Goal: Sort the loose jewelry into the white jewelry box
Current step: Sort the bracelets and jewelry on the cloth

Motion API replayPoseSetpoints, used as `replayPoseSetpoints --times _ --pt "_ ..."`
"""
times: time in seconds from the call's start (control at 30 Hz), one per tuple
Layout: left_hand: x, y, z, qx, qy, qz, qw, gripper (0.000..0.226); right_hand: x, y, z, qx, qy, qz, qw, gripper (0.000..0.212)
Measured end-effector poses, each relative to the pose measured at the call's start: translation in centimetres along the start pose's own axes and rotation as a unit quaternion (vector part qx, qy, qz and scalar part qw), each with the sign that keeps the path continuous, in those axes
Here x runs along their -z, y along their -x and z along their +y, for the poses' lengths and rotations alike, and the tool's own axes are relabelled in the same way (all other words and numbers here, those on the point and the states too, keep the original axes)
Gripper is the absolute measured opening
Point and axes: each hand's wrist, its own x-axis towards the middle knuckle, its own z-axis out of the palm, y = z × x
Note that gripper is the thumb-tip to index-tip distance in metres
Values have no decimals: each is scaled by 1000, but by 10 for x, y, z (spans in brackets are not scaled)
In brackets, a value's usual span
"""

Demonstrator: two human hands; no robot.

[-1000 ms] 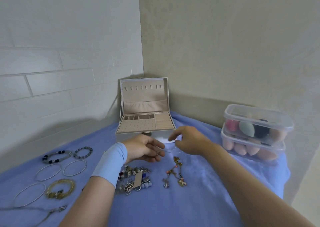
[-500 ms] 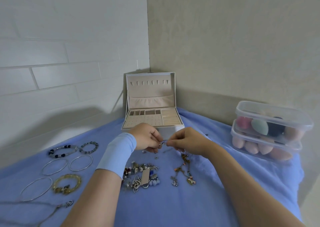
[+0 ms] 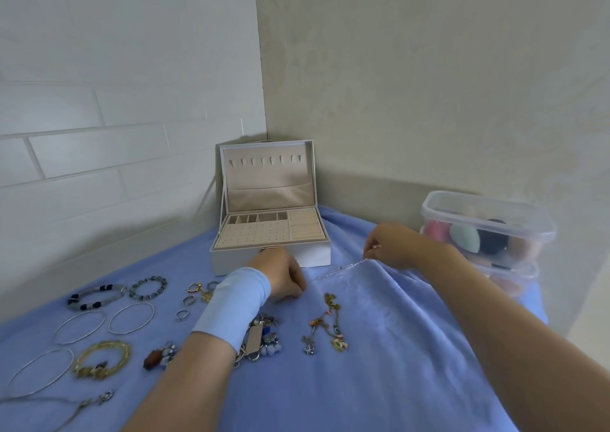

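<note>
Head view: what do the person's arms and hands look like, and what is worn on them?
The left hand has a wide light-blue cloth band round its wrist; the left forearm behind the band is bare. The right hand and right arm are bare, with no sleeve, watch or band in sight. Whether any finger wears a ring cannot be made out.

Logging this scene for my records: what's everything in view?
box: one, white, open, back corner
cloth: one, blue, under everything
chain: one, silver, centre, before box
bangles: three, silver, left
bead bracelets: two, grey-black, left rear
gold bracelet: one, yellow, front left
rings: at least two, silver, mid-left
charm pile: one, mixed, front centre
charm necklace: one, gold, centre
pendant: one, silver, front-left edge
tubs: two, clear, stacked right
wristband: one, pale blue, left wrist
left hand: fingers curled, at chain's low end
right hand: pinching chain
</note>
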Motion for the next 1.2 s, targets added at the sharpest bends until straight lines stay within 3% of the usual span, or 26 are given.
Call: replayPoseSetpoints --times 0.33,0.47,0.57,0.7,0.83,1.0,1.2 --pt "-6 0 2 -7 -44 6 999 15 -17 3 -9 -2 127 29 991 23" --pt "1 4 0 -18 -12 30 999 15 -17 10 -25 23 55 52 997 24" --pt "1 12 5 -55 36 36 997 13 -22 17 -45 57 -20 19 998 17" --pt "-16 27 16 -54 32 16 998 6 -34 21 -62 26 -5 -35 999 22" --pt "-21 35 13 -41 13 -18 999 6 -44 25 -70 0 -5 -37 999 19" --pt "-12 42 8 -22 -24 -87 996 8 -51 31 -73 10 -151 -22 988 21" --pt "9 50 4 -23 -64 -120 990 11 -50 40 -86 26 -461 4 887 12"
